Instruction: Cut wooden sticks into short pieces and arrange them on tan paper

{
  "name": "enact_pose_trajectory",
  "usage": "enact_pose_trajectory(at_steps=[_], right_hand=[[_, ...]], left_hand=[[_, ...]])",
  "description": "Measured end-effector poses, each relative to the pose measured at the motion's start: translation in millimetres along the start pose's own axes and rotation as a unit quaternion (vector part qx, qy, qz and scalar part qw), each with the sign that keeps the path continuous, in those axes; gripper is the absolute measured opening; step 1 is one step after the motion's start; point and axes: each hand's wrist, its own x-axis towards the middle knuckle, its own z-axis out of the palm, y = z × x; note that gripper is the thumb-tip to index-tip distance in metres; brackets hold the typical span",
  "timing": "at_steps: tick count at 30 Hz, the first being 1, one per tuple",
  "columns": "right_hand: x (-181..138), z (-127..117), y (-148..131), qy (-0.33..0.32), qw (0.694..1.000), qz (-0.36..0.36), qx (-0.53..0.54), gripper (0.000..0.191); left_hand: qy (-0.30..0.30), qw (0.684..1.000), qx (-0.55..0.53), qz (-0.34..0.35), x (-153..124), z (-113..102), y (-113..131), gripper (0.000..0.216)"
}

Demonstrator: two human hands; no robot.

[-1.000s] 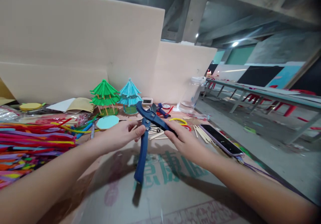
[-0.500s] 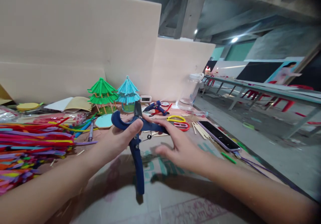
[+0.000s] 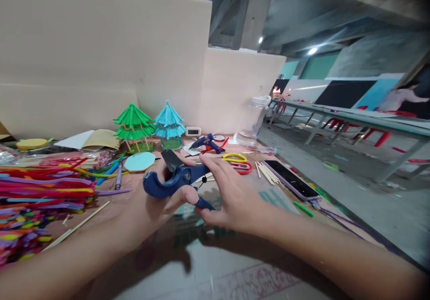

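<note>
A blue pipe cutter (image 3: 168, 186) with a dark blade is held in the air above the table, its jaw pointing left. My left hand (image 3: 156, 208) is closed around its head, the thumb lying along the lower side. My right hand (image 3: 231, 192) grips the two handles, fingers on the upper one and thumb against the lower one (image 3: 204, 203). A small spring shows between the handles. Behind the cutter are a light-blue octagonal board (image 3: 139, 161), a green two-tiered pavilion model (image 3: 133, 127) and a blue pavilion model (image 3: 169, 125).
Colourful pipe cleaners (image 3: 43, 188) are heaped at left. Beyond my hands are a glue gun (image 3: 210, 142), yellow-handled scissors (image 3: 234, 157), thin wooden sticks (image 3: 268, 173), a phone (image 3: 291, 179) and a clear bottle (image 3: 251, 121). White boards (image 3: 101, 45) stand behind. A person (image 3: 399, 97) is far right.
The pipe cutter has turned, its lower handle swinging up and right from pointing down. My right hand has gone from touching one handle to gripping both. Thin sticks now show by my left forearm.
</note>
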Motion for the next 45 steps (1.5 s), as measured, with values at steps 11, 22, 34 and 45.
enact_pose_trajectory(at_steps=[11,22,34,45], right_hand=[[-4,-6,-3,0.001,0.988,0.0,0.158,0.058],[-1,-3,16,0.056,0.901,0.148,0.403,0.029],[-7,-4,-14,-0.009,0.892,0.127,0.434,0.062],[2,-17,12,-0.018,0.995,0.033,0.096,0.073]], left_hand=[[-0.113,0.99,0.084,-0.017,8,-10,4,0.033],[0.083,0.989,0.099,-0.066,29,-46,13,0.02],[0.112,0.981,0.156,0.007,19,-33,19,0.025],[-0.028,0.993,0.097,-0.058,17,-9,9,0.032]])
